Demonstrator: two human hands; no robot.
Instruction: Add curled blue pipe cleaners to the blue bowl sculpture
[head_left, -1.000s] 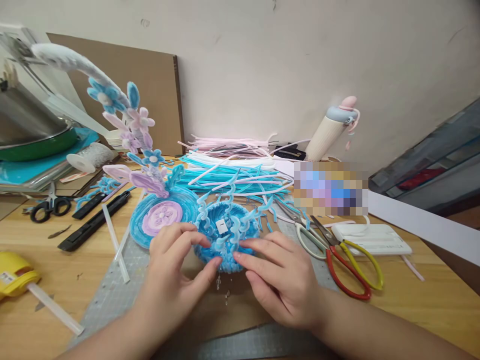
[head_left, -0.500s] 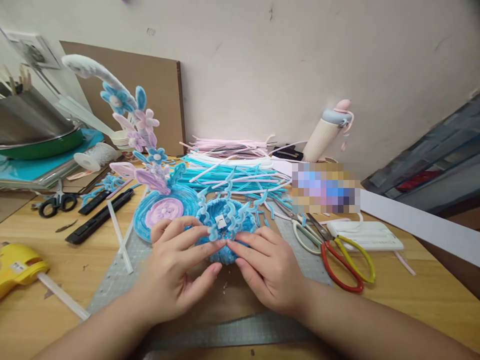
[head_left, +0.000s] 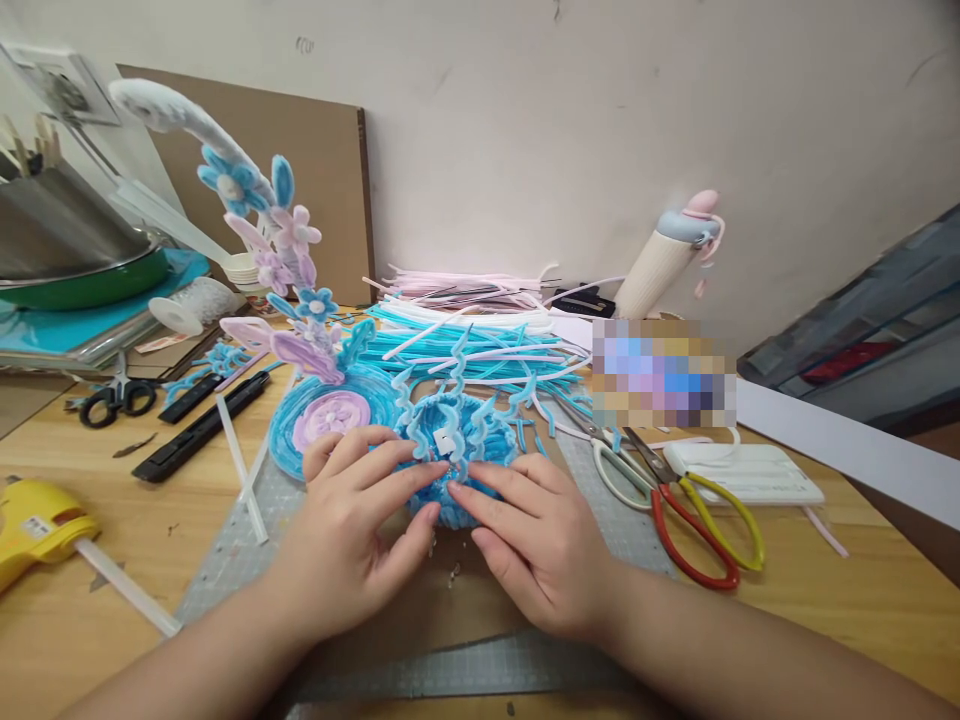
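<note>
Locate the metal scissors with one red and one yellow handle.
In the head view, the red-and-yellow-handled metal scissors lie right of centre, just right of the white-handled scissors, appearing to overlap the flat white rectangular device's near-left corner.

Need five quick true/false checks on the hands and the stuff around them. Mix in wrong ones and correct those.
1. The left hand and right hand both have fingers at the blue fuzzy bowl. True.
2. The right hand grips scissors. False: the red-and-yellow scissors lie to its right.
3. The yellow glue gun lies left of the left hand. True.
4. Every flower is blue. False: pink flowers show too.
5. Black-handled scissors lie left of the left hand. True.
</note>
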